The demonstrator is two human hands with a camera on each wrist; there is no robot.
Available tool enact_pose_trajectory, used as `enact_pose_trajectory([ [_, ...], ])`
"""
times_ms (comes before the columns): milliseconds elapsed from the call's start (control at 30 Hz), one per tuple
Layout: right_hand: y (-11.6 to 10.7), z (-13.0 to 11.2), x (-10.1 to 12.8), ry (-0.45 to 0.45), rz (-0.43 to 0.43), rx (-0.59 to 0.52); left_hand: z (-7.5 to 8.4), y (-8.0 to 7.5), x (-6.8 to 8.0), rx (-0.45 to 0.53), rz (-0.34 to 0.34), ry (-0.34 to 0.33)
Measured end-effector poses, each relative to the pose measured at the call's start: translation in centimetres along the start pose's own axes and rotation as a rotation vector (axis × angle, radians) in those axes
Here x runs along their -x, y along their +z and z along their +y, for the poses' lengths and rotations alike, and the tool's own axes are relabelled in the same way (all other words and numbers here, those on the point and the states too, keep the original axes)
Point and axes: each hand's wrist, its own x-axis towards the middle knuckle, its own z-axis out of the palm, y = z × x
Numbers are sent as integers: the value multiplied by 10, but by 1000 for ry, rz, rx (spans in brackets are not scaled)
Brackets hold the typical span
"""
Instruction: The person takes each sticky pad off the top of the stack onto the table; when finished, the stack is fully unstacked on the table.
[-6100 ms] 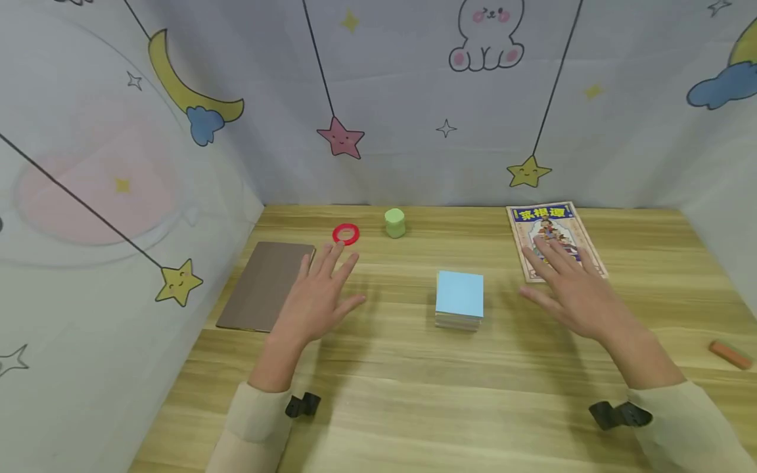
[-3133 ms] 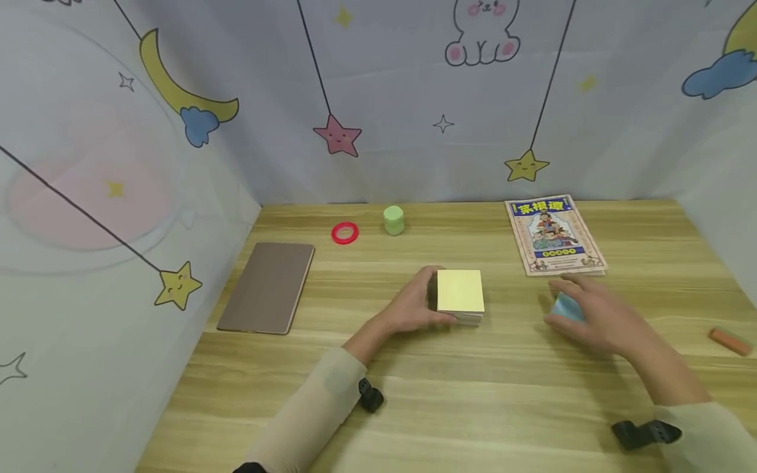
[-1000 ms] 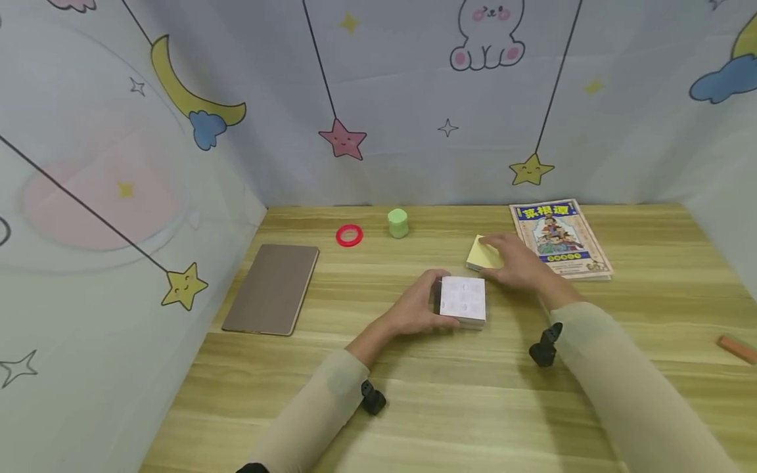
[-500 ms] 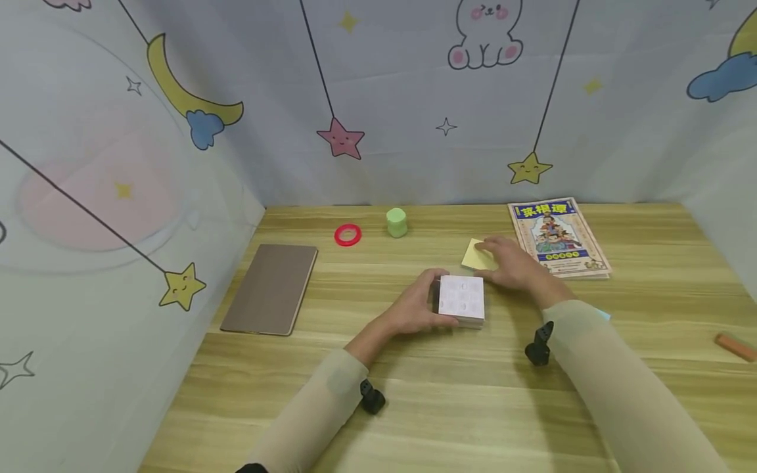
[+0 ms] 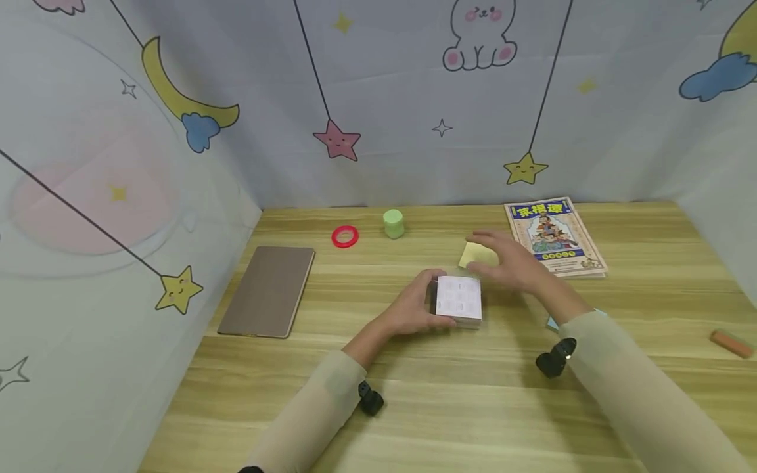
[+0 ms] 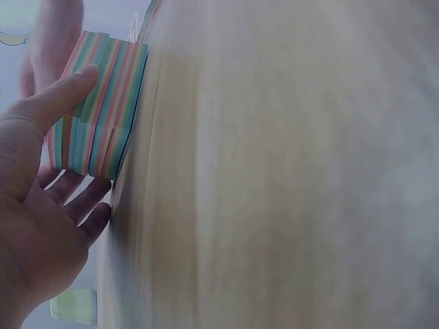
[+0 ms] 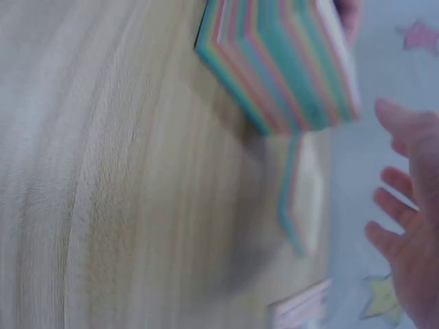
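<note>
My left hand (image 5: 411, 310) grips a stack of square sticky note pads (image 5: 458, 297) from its left side, thumb in front and fingers behind. Its top sheet is white with a faint printed pattern; the left wrist view shows coloured stripes along the stack's sides (image 6: 103, 103). Just behind the stack lies a thin yellow-topped pad (image 5: 473, 255). Over that pad hovers my right hand (image 5: 516, 264), thumb and fingers spread apart and holding nothing in the right wrist view. A blue-topped pad (image 5: 552, 324) lies to the right, mostly hidden beneath the right sleeve.
A brown notebook (image 5: 267, 292) lies at the left. Along the back are a red ring (image 5: 345, 227) and a small green cylinder (image 5: 393, 224). An illustrated booklet (image 5: 552, 230) sits at back right, and an orange stick-like piece (image 5: 731, 343) near the right edge.
The blue pad has come off the stack and gone right; the yellow one was set behind it. My right hand has just released the yellow pad. The left hand keeps its grip on the stack.
</note>
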Motion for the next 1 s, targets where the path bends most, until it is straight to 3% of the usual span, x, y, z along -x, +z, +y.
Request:
enact_pose_trajectory([
  [200, 1, -32, 22, -147, -130, 68, -1, 0, 1, -11, 2, 19],
  [367, 10, -46, 37, -209, -184, 126, -2, -1, 2, -30, 2, 38],
  [800, 26, -48, 39, -304, -117, 159, -2, 1, 1, -35, 11, 53],
  [1000, 24, -48, 38, -293, -107, 146, -1, 1, -1, -55, 6, 56],
])
